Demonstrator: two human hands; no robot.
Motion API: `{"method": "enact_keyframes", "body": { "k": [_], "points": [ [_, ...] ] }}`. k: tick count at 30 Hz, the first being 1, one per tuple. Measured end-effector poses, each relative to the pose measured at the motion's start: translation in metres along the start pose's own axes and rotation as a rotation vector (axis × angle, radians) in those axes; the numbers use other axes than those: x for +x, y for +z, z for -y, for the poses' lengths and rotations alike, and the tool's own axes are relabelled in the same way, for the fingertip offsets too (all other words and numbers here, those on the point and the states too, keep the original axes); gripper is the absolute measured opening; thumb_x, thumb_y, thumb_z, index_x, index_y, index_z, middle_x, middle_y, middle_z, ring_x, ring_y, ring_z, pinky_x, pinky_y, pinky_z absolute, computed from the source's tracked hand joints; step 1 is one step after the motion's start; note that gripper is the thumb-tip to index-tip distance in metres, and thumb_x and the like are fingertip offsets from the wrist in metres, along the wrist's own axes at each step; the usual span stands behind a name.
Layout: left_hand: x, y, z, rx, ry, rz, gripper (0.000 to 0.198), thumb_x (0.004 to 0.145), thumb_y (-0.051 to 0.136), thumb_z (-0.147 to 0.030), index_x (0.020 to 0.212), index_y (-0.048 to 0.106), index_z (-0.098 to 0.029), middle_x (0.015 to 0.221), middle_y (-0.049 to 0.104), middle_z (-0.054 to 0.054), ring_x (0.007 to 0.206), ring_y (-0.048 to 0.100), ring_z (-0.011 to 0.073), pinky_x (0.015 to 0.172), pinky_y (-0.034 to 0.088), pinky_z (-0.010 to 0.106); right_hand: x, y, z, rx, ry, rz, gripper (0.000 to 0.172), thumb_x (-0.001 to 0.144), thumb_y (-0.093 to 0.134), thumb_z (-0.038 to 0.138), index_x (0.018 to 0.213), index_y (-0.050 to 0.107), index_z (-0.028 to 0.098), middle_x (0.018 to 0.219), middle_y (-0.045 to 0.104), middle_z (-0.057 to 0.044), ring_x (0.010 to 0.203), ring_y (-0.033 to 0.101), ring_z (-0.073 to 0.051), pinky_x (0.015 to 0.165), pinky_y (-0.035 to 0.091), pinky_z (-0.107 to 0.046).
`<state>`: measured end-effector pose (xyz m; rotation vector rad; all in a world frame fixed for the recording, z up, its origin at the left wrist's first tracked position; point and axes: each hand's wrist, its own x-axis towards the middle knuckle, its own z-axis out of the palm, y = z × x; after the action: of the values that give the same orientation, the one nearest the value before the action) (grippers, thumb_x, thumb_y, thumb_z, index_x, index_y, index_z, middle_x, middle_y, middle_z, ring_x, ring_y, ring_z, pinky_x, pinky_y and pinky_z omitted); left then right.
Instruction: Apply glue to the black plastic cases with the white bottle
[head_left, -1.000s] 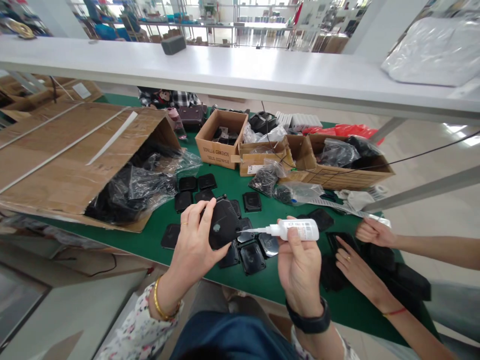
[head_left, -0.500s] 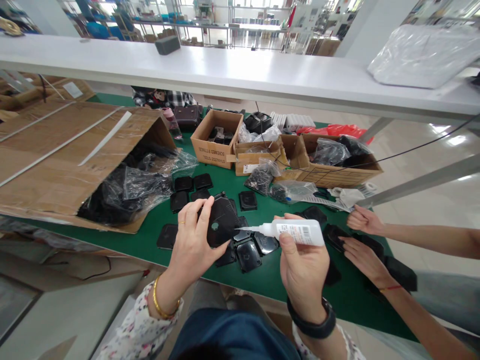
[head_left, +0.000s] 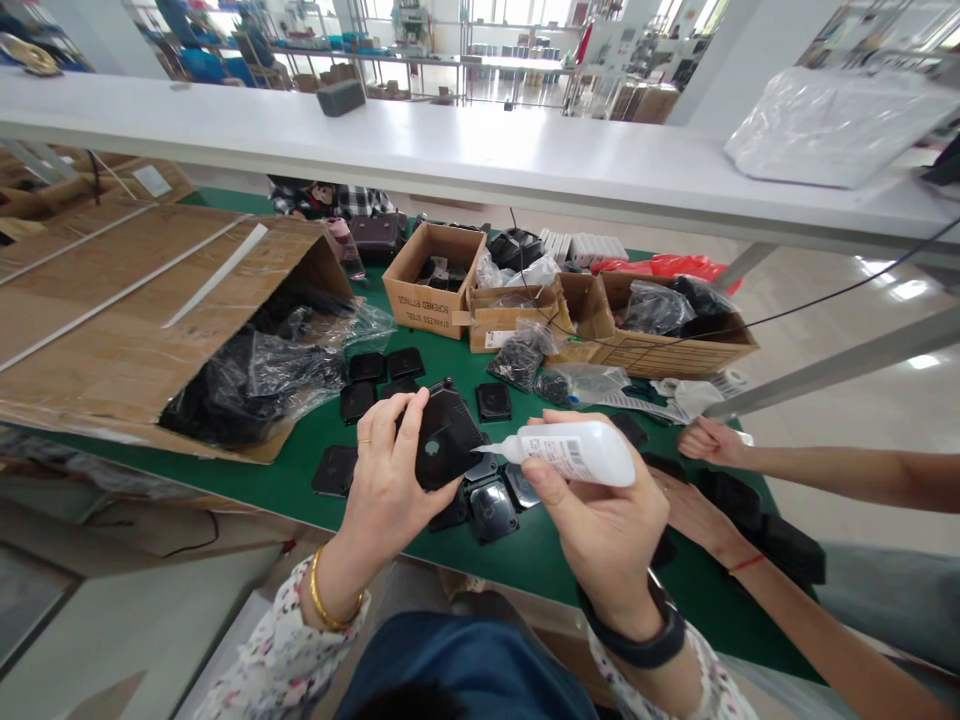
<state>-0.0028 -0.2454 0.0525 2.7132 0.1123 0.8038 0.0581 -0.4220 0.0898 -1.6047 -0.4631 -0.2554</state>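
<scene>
My left hand (head_left: pixel 394 490) grips a black square plastic cover (head_left: pixel 448 432) by its left side, tilted up above the table. A small round pale spot shows on its face. Wrapped round a white squeeze bottle (head_left: pixel 581 452) with a printed label is my right hand (head_left: pixel 607 520). The bottle lies nearly level, its thin nozzle tip at the cover's right edge; whether it touches I cannot tell. Below and behind, several black square parts lie on the green table (head_left: pixel 420 575), among them a glossy one (head_left: pixel 493 510) and a single one (head_left: pixel 493 401) further back.
A large cardboard box (head_left: pixel 112 300) with plastic-wrapped black parts fills the left. Open cartons (head_left: pixel 427 310) stand at the back, below a white shelf (head_left: pixel 450 130). At right, a co-worker's hands (head_left: pixel 701 510) are among black parts, close to my right hand.
My right hand has turned the bottle, its base now tilted a little lower and nearer, with the nozzle still at the cover's edge. The co-worker's hands have shifted left.
</scene>
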Motion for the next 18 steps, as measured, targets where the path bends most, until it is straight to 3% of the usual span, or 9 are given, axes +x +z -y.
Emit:
{"method": "enact_keyframes", "body": {
  "k": [18],
  "points": [
    [-0.004,-0.002,-0.008,0.019,0.026,-0.028,0.079,0.076,0.072,-0.033,0.139,0.034,-0.008,0.127,0.046,0.019,0.121,0.042,0.0322,0.106,0.035,0.048,-0.002,-0.011,0.006,-0.072,-0.105,0.066,0.024,0.079,0.073,0.018,0.101,0.065,0.023,0.094,0.064,-0.003,0.084,0.062,-0.020,0.074,0.049,-0.033]
  ]
}}
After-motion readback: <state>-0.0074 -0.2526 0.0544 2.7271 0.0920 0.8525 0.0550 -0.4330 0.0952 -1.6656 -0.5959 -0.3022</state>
